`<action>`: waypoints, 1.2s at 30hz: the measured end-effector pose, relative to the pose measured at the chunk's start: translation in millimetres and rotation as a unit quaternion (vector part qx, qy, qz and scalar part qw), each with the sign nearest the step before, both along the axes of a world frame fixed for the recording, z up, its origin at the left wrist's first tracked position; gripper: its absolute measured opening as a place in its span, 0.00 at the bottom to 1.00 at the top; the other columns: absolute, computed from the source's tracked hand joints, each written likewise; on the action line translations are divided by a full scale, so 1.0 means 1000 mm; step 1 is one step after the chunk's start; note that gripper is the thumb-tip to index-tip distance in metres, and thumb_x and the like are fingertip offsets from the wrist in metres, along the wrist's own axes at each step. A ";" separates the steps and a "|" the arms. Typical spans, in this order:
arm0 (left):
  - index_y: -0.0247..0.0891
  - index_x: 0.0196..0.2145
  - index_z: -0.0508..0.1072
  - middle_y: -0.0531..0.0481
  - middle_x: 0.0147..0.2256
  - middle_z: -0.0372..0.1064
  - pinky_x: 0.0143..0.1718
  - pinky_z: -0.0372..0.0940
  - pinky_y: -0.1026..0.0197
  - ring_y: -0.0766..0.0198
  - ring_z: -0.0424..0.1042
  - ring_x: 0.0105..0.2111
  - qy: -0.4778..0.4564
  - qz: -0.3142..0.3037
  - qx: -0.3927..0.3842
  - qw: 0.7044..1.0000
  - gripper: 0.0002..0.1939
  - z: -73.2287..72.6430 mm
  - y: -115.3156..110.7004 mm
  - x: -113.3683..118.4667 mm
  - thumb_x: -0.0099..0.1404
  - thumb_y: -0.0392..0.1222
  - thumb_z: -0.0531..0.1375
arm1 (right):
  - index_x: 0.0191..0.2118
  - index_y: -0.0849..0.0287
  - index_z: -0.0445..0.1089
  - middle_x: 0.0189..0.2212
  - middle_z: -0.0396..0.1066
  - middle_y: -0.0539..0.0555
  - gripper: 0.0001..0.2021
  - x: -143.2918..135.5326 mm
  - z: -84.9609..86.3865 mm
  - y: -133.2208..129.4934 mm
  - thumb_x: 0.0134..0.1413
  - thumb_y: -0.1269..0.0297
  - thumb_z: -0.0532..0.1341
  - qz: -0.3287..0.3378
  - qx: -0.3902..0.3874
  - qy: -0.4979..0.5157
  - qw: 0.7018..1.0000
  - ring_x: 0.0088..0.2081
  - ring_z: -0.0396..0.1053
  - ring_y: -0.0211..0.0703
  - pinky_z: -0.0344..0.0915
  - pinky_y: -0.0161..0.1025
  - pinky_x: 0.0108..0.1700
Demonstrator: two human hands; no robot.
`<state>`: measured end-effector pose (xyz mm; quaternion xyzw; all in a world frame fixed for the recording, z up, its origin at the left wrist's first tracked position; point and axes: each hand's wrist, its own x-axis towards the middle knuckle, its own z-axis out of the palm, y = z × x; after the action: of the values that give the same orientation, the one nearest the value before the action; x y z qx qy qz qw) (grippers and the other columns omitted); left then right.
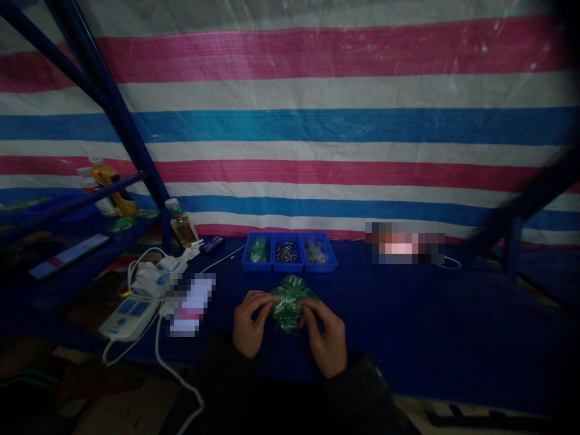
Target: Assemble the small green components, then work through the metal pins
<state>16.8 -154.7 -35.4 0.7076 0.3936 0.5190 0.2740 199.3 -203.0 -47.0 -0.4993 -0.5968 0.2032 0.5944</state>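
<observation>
A small heap of shiny green plastic packets lies on the blue tabletop in front of me. From its left side my left hand reaches in, thumb and forefinger pinched at a green packet. My right hand meets the heap from the right, its fingertips closed on the green plastic as well. Just beyond are three joined blue bins: the left bin has green packets, the middle bin small dark metal pieces, the right bin clear small pieces or bags. The fingertips are dim, and single packets are hard to separate.
At left lie a white power strip with plugs and cables, and a pixelated phone-like object. A bottle of yellowish liquid stands behind them. Blue frame posts rise at left. A pixelated object sits back right.
</observation>
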 end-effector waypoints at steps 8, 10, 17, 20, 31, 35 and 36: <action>0.39 0.38 0.81 0.45 0.37 0.76 0.45 0.68 0.56 0.56 0.73 0.42 0.006 0.003 -0.010 1.000 0.06 -0.001 0.000 0.000 0.68 0.38 0.62 | 0.43 0.56 0.75 0.32 0.75 0.53 0.09 0.000 -0.006 0.001 0.66 0.65 0.57 0.008 -0.013 0.017 1.000 0.29 0.73 0.42 0.71 0.40 0.36; 0.39 0.37 0.81 0.45 0.37 0.75 0.44 0.67 0.57 0.57 0.73 0.41 0.006 0.006 -0.006 1.000 0.06 -0.001 0.000 0.000 0.68 0.38 0.62 | 0.42 0.55 0.76 0.36 0.76 0.54 0.08 0.000 -0.005 0.001 0.65 0.66 0.58 0.007 -0.006 0.010 1.000 0.32 0.74 0.43 0.72 0.40 0.37; 0.40 0.37 0.81 0.44 0.40 0.73 0.42 0.68 0.58 0.57 0.73 0.43 0.003 0.022 0.006 1.000 0.07 0.002 -0.002 0.000 0.68 0.38 0.61 | 0.39 0.55 0.77 0.39 0.74 0.57 0.08 0.002 -0.002 0.002 0.64 0.68 0.59 -0.008 0.031 -0.020 0.999 0.42 0.74 0.47 0.72 0.42 0.42; 0.39 0.37 0.81 0.45 0.38 0.75 0.42 0.68 0.58 0.57 0.74 0.41 0.001 0.008 -0.002 1.000 0.07 0.002 -0.002 0.002 0.68 0.38 0.61 | 0.39 0.56 0.76 0.40 0.74 0.57 0.07 0.002 -0.006 0.003 0.65 0.66 0.59 0.001 0.022 -0.006 1.000 0.40 0.74 0.47 0.73 0.42 0.42; 0.37 0.36 0.80 0.46 0.35 0.77 0.41 0.70 0.60 0.58 0.76 0.37 -0.007 -0.008 -0.037 0.999 0.07 0.001 -0.004 0.003 0.68 0.40 0.62 | 0.44 0.57 0.67 0.32 0.76 0.52 0.09 -0.003 -0.013 0.004 0.63 0.59 0.63 -0.017 -0.019 0.063 0.998 0.26 0.73 0.40 0.72 0.36 0.30; 0.39 0.36 0.82 0.44 0.37 0.79 0.45 0.69 0.57 0.56 0.77 0.40 0.006 -0.027 -0.015 1.000 0.11 0.004 -0.003 0.002 0.71 0.40 0.58 | 0.39 0.57 0.68 0.26 0.74 0.50 0.07 -0.002 -0.014 0.004 0.64 0.59 0.62 -0.015 -0.013 0.048 0.999 0.23 0.71 0.39 0.70 0.36 0.29; 0.39 0.36 0.82 0.44 0.37 0.79 0.45 0.70 0.57 0.56 0.77 0.40 0.006 -0.027 -0.014 1.000 0.12 0.005 -0.003 0.002 0.71 0.40 0.58 | 0.39 0.57 0.69 0.26 0.73 0.50 0.07 -0.002 -0.013 0.004 0.64 0.59 0.62 -0.014 -0.012 0.045 0.999 0.23 0.71 0.39 0.70 0.37 0.29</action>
<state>19.0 -157.3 -30.9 0.7172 0.3836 0.5012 0.2953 197.3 -199.0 -60.0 -0.5046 -0.5601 0.2244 0.6175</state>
